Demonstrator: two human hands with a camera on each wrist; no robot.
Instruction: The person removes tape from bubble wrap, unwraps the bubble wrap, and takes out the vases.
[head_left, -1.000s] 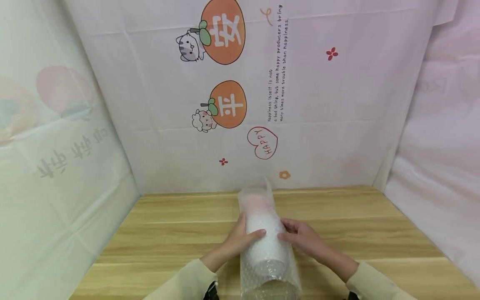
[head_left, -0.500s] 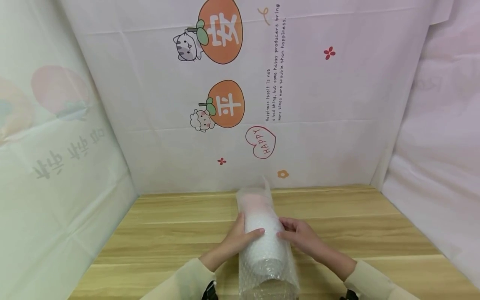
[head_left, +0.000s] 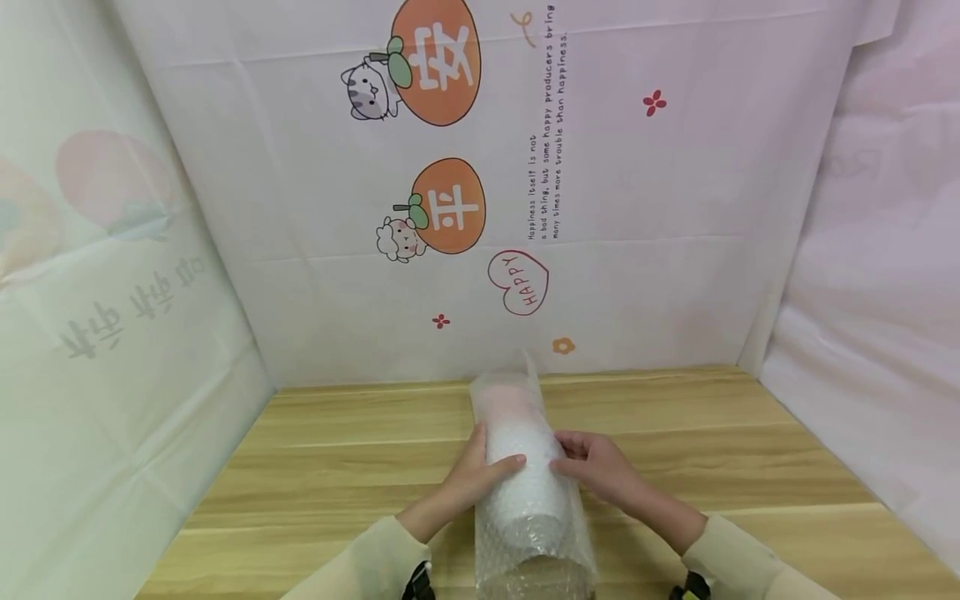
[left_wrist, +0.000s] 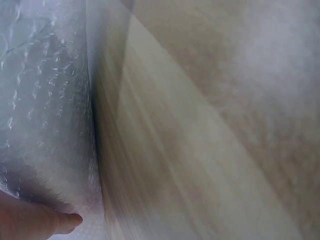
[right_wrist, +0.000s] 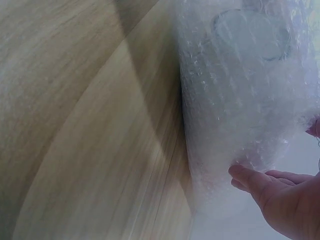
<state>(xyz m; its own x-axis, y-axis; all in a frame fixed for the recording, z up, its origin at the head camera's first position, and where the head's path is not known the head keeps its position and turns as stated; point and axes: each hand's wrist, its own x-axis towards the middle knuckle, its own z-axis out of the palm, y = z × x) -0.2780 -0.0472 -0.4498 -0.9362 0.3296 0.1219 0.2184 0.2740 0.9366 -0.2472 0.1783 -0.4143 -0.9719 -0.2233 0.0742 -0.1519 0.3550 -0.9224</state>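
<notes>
In the head view a white, roughly cylindrical object inside clear bubble wrap lies lengthwise on the table. My left hand grips its left side, with the thumb over the top. My right hand holds the wrap at the right side, thumb and fingers bent against it. A loose flap stands up at the far end, and the near end of the wrap gapes. The left wrist view shows the bubble wrap with fingertips touching it, and the right wrist view shows the bubble wrap with a round rim inside.
The wood-grain table runs back to a white printed cloth. Pale cloth sides stand at the left and right. Cream sleeves reach in from the near edge.
The head view has shifted slightly, so the scene sits a little further left in it. Both hands keep their places on the wrapped object.
</notes>
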